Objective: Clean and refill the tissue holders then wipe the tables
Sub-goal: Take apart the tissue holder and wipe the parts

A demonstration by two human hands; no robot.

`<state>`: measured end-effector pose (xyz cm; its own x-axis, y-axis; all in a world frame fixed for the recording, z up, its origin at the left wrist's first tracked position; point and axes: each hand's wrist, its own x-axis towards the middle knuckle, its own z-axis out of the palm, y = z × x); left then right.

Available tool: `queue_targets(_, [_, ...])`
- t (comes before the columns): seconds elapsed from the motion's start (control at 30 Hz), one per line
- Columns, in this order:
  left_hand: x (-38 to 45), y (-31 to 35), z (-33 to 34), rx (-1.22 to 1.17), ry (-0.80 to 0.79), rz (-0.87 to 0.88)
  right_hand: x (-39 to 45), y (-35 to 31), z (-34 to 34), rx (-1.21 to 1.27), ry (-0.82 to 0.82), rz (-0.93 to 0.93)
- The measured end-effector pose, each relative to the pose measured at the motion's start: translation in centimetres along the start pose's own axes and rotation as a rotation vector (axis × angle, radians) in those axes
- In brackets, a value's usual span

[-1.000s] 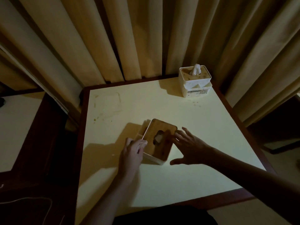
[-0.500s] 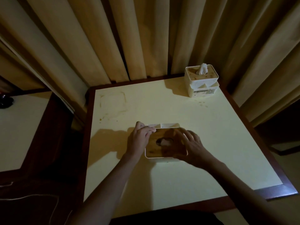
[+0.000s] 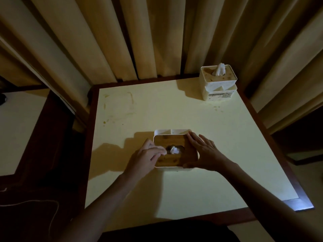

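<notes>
A white tissue holder (image 3: 172, 169) with a wooden lid (image 3: 174, 142) sits in the middle of the pale yellow table (image 3: 192, 186). A bit of white tissue (image 3: 174, 150) pokes from the lid's slot. My left hand (image 3: 146, 157) rests on the holder's left side with fingertips on the lid beside the slot. My right hand (image 3: 203, 154) lies flat against the right side, thumb at the front corner. A second white tissue holder (image 3: 219, 88) with tissue sticking up stands at the table's far right corner.
Smears and stains (image 3: 118, 109) mark the table's far left part, with small spots near the second holder. Beige curtains (image 3: 139, 37) hang right behind the table. Another table (image 3: 15, 130) stands to the left. A thin cord (image 3: 52, 212) lies on the dark floor.
The holder was turned square to me and the lid settled flat on it. My left hand moved onto the lid by the slot; my right hand slid to the right side.
</notes>
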<state>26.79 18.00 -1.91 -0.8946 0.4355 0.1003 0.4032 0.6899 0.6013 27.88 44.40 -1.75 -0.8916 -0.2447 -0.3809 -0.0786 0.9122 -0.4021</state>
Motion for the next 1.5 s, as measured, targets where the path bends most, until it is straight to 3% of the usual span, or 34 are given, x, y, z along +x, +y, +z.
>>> queue_targets(0.2, [-2.8, 0.7, -0.1, -0.003, -0.115, 0.004, 0.0, -0.2, -0.2, 0.004, -0.016, -0.003])
queue_targets(0.47, [4.6, -0.1, 1.0, 0.025, 0.161, -0.161, 0.2, 0.1, 0.0, 0.028, -0.016, -0.010])
queue_targets(0.6, [3.7, 0.1, 1.1, -0.008, 0.172, -0.138, 0.3, 0.4, 0.4, 0.034, 0.018, -0.009])
queue_targets(0.8, [-1.6, 0.6, 1.0, -0.048, 0.063, -0.134, 0.2, 0.4, 0.5, 0.008, 0.054, -0.015])
queue_targets(0.97, [-4.0, 1.7, 2.4, -0.172, 0.164, -0.204, -0.1, 0.1, 0.4, -0.006, 0.073, -0.011])
queue_targets(1.27, [-0.7, 2.3, 2.9, -0.168, 0.286, -0.305, -1.7, -2.1, 1.2, -0.068, 0.233, 0.183])
queue_targets(1.4, [2.3, 1.7, 2.3, -0.132, 0.256, -0.306, -4.3, -3.0, 2.7, -0.043, 0.307, 0.225])
queue_targets(1.5, [4.5, 0.6, 1.8, -0.098, 0.183, -0.276, -6.2, -3.4, 3.2, -0.020, 0.319, 0.144])
